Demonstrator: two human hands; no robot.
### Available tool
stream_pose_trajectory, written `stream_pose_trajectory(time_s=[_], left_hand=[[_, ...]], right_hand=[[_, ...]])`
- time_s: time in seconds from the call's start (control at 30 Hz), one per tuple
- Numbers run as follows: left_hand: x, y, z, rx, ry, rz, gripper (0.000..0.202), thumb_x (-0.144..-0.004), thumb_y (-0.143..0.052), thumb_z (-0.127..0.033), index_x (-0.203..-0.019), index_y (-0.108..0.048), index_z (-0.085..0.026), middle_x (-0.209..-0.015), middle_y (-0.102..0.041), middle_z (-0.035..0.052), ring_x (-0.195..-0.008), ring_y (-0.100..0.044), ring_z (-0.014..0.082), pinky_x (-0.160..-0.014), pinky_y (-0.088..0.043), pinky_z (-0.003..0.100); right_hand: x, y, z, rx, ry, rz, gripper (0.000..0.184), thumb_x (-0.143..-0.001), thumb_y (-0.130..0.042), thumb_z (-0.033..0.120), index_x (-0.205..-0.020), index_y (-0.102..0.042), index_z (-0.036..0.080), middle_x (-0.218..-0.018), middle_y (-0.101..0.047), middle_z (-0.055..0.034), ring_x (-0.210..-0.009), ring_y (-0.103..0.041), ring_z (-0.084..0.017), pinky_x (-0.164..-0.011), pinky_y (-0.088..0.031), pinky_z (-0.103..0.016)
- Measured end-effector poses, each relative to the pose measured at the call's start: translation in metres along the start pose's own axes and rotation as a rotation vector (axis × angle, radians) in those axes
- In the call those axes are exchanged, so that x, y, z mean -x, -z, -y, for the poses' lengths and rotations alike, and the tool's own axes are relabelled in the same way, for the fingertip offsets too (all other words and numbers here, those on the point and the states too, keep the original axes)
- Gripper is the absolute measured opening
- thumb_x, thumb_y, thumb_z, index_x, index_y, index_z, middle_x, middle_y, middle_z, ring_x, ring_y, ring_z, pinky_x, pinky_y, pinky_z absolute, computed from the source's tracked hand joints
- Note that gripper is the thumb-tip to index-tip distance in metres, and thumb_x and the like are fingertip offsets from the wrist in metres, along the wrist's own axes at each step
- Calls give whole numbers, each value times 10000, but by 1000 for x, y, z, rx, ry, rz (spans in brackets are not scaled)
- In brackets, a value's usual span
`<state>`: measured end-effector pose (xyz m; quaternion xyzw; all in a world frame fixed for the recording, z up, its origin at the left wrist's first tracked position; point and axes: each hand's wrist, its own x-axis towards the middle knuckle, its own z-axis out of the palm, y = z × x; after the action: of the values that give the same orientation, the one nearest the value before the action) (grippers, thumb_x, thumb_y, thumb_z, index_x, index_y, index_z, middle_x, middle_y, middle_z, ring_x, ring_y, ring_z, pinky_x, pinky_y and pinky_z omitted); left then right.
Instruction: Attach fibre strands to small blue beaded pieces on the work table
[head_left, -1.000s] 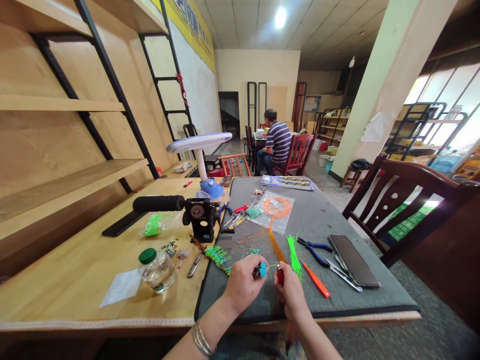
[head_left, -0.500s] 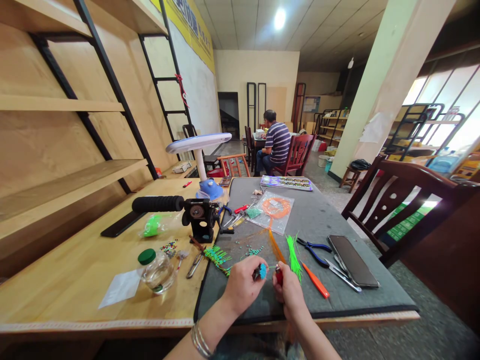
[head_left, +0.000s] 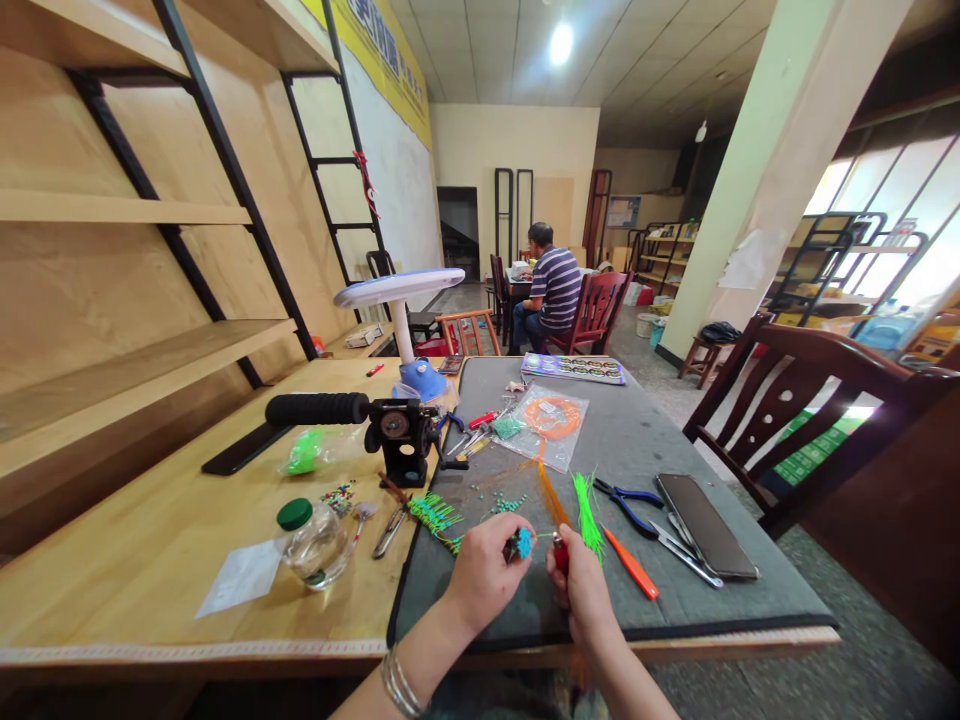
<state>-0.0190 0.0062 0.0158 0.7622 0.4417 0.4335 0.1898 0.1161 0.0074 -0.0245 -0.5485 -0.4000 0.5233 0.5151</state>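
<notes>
The left hand [head_left: 487, 582] is pinching a teal tuft [head_left: 524, 544] in firmly clenched fingers, while the right hand [head_left: 583, 592] is grasping a red tool [head_left: 560, 554] just beside it, both steadily poised above the grey work mat [head_left: 720, 620].

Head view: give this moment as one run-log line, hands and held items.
left hand: pinches teal beaded cluster | right hand: holds small red item | beside: green strands
</notes>
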Motion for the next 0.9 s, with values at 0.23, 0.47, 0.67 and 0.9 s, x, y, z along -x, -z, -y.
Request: stream_pose_trajectory(time_s=[0.23, 0.47, 0.67, 0.9], left_hand=[[0, 1, 4, 152, 169, -3, 88, -779, -573, -190, -715, -628, -164, -640, -615, 1, -590, -530, 126, -558, -373, 210], [0, -9, 6, 307, 297, -26, 117, -764, -595, -239, -701, -624, -146, -608, -575, -7, -580, -495, 122, -551, -366, 210], [-2, -15, 4, 438, 394, -34, 134, -731, -632, -260, -673, -617, -141, -600, -575, 0, -588, -508, 132, -567, -389, 222], [-2, -18, 0, 558, 441, -46, 136, -713, -651, -255, -651, -613, -140, -616, -601, 15, -616, -535, 147, -616, -421, 244]], right_hand=[[-4, 68, 13, 450, 242, -207, 529, -813, -365, 638, -544, -528, 214, -482, -494, 21, -473, -453, -137, -476, -322, -241], [-17, 146, 2, 1216, 551, -348, 423, -824, -456, 563, -717, -668, 213, -741, -687, -90, -718, -601, -255, -641, -414, -333], [-7, 107, 0, 864, 721, -303, 391, -812, -521, 534, -888, -699, 194, -901, -709, -114, -873, -619, -276, -809, -460, -397], [3, 22, 8, 152, 394, -10, 371, -726, -655, 511, -868, -698, 171, -807, -720, -88, -722, -658, -223, -649, -524, -297]])
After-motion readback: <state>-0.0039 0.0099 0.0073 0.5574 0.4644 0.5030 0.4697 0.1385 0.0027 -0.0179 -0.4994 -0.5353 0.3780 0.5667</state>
